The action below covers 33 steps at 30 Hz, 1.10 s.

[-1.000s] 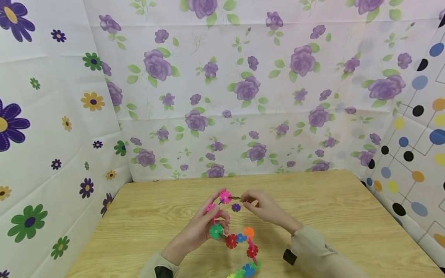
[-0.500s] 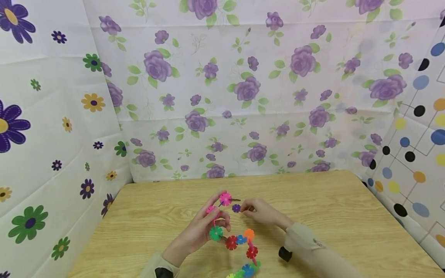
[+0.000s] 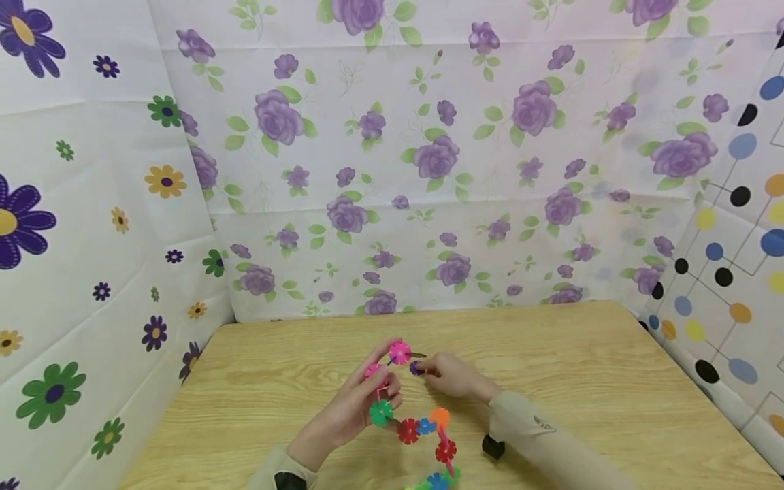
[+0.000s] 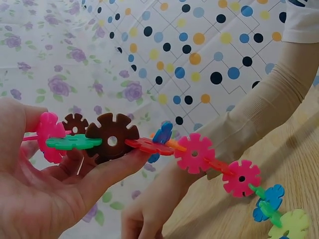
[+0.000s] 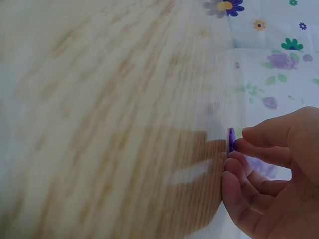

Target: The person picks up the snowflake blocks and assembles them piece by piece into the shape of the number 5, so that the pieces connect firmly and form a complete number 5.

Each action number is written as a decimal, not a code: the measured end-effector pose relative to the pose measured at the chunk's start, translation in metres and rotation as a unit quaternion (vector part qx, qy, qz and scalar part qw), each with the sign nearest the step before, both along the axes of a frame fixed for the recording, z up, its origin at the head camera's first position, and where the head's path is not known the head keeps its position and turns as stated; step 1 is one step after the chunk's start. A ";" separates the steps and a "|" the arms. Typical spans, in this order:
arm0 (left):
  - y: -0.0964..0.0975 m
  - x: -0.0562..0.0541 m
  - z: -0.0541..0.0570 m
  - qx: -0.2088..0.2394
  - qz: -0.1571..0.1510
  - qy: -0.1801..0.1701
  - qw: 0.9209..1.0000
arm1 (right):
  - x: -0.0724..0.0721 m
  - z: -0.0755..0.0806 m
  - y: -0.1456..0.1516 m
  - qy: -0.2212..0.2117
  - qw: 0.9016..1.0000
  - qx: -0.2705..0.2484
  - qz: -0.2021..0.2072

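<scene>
My left hand (image 3: pixel 352 408) holds up a chain of slotted snowflake discs, thumb and fingers around its upper part. A pink disc (image 3: pixel 400 352) is at the upper end, with a brown disc (image 3: pixel 418 354) seen edge-on sticking out from it. Further along come a green disc (image 3: pixel 381 412), a red disc (image 3: pixel 409 431) and an orange disc (image 3: pixel 439 418). In the left wrist view another brown disc (image 4: pixel 112 139) faces the camera beside the thumb. My right hand (image 3: pixel 454 376) is low at the tabletop, its fingertips pinching the edge of a small purple snowflake disc (image 5: pixel 232 140).
The wooden table (image 3: pixel 551 340) spreads around both hands. Chain pieces, including a blue disc (image 3: pixel 437 481), trail down to the near edge of the head view. Flowered cloth (image 3: pixel 441 156) hangs behind the table, with patterned cloths at both sides.
My right hand has let go of the brown disc at the chain's end and moved down to the purple disc on the table. The left hand and chain have hardly moved.
</scene>
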<state>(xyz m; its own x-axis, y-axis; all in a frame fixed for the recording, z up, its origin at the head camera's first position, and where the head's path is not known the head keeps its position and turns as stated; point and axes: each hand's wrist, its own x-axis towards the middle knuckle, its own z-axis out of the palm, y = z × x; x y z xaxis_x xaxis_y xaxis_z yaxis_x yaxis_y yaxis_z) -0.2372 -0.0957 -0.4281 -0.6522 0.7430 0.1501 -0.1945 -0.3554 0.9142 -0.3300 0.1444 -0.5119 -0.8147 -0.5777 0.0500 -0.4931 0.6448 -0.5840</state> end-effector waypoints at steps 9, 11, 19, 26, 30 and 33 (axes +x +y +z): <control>0.000 0.000 -0.004 0.021 0.003 0.004 1.000 | 0.006 0.006 0.010 0.011 1.000 -0.002 0.019; 0.000 0.000 -0.004 0.021 0.001 0.003 1.000 | 0.007 0.008 0.012 0.018 1.000 -0.006 0.020; 0.002 0.002 -0.006 0.003 0.002 -0.001 1.000 | 0.006 0.002 0.011 0.027 0.999 -0.024 -0.028; 0.002 0.003 -0.006 -0.015 0.009 -0.002 1.000 | 0.006 -0.004 0.003 0.032 0.996 0.013 -0.084; 0.000 0.002 -0.006 -0.012 0.013 -0.009 1.000 | 0.008 -0.003 0.001 0.030 0.995 0.011 -0.090; 0.000 0.002 -0.007 -0.010 0.014 -0.012 1.000 | 0.011 -0.001 0.001 0.026 0.996 -0.014 -0.083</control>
<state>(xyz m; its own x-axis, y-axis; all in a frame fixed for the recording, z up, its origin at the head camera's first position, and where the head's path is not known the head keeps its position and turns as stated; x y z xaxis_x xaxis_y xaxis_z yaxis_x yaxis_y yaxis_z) -0.2351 -0.0962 -0.4353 -0.6756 0.7274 0.1203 -0.2066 -0.3435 0.9162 -0.3193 0.1457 -0.5134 -0.8952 -0.4323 0.1086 -0.4104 0.7045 -0.5790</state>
